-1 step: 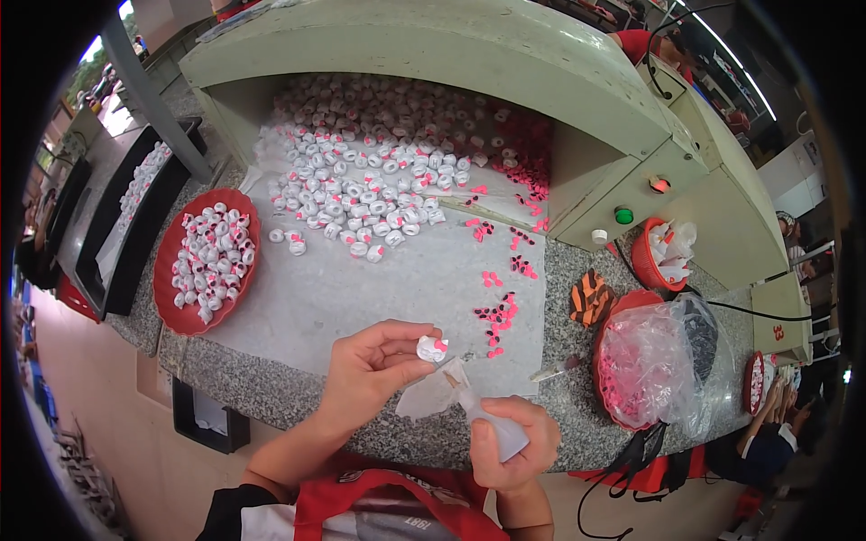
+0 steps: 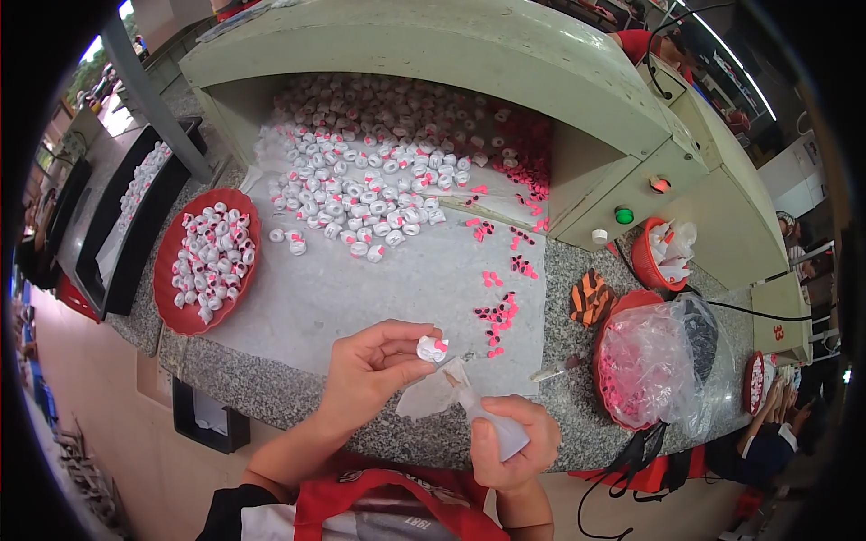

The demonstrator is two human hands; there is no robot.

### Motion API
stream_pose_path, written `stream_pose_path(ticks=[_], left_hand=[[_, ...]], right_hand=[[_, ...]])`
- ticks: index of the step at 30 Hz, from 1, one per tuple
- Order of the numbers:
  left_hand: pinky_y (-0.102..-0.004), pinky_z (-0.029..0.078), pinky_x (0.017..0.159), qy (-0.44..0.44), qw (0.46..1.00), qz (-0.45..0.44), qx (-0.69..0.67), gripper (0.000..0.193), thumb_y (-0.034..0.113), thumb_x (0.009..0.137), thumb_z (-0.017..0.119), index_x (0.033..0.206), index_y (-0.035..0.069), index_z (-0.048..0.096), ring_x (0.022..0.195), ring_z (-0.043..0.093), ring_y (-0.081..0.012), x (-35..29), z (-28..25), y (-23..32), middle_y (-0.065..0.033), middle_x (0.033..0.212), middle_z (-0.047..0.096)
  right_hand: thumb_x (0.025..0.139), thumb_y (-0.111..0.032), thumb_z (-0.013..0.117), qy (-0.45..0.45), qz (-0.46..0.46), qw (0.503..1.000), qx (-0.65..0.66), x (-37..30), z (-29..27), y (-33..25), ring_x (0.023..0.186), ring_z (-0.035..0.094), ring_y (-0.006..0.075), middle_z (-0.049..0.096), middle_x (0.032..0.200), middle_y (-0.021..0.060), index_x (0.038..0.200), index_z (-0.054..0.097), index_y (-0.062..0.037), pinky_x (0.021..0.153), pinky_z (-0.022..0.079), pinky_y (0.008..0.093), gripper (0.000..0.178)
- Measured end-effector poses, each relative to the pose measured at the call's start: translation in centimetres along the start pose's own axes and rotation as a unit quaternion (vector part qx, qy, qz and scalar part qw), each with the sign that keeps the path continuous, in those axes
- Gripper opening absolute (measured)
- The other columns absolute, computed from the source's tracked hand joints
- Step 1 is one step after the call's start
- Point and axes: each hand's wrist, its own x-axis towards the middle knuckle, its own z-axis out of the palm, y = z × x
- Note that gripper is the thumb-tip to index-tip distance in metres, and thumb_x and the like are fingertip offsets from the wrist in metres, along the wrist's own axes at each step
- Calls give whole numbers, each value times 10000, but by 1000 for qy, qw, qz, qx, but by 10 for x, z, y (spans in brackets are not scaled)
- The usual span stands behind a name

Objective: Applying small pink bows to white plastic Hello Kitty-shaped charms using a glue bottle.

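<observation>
Between thumb and fingertips, my left hand [image 2: 368, 365] pinches a small white piece [image 2: 430, 350] with a pink spot on its right side. My right hand [image 2: 519, 444] is wrapped round a whitish squeeze bottle [image 2: 505, 433], tilted with its narrow tip up and left, close to the white piece. I cannot tell whether tip and piece touch. A crumpled whitish tissue [image 2: 424, 398] hangs about the bottle's neck. Ahead on the white sheet [image 2: 361, 288], small pink and dark pieces [image 2: 499, 316] lie in clusters. Many similar white pieces [image 2: 379, 203] are spread farther back.
A pale green hood [image 2: 433, 45] stands over the back of the stone worktop [image 2: 280, 388]. At left is a red dish [image 2: 165, 288] of white pieces. At right are a plastic-covered red dish [image 2: 603, 383], a striped orange-black item [image 2: 591, 299] and a small red basket [image 2: 642, 261].
</observation>
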Motion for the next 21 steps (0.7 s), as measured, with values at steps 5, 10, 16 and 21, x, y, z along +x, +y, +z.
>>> stream_pose_path(ticks=[5, 10, 16, 21], left_hand=[[-286, 483, 820, -3, 1000, 3, 0, 336, -134, 713, 581, 1034, -54, 528, 944, 578, -193, 1, -1, 1, -161, 1034, 576], [-274, 483, 808, 11, 1000, 8, 11, 337, -132, 708, 585, 1030, -47, 534, 927, 583, -179, 3, -15, -5, -147, 1027, 581], [-248, 486, 790, 16, 999, 2, 33, 321, -109, 730, 591, 1040, -44, 535, 895, 586, -148, 5, -24, -16, -126, 985, 599], [-248, 483, 767, 42, 998, 21, 39, 332, -126, 704, 588, 1020, -36, 541, 880, 593, -146, 5, -29, -19, -119, 985, 603]], right_hand=[[683, -103, 605, 22, 2, 1000, 17, 1, 5, 3, 533, 558, 161, 603, 690, 113, 825, 580, 16, 502, 449, 252, 188], [720, -77, 566, 77, 310, 929, 189, 1, 0, 9, 513, 531, 122, 568, 644, 67, 886, 559, 52, 465, 431, 226, 211], [692, -146, 626, -2, 267, 963, -43, 15, 16, 124, 666, 588, 191, 569, 768, 91, 915, 589, -27, 548, 464, 294, 255], [663, -181, 666, -169, 178, 911, -330, 58, 29, 119, 720, 597, 284, 586, 803, 137, 836, 614, -41, 655, 463, 354, 229]])
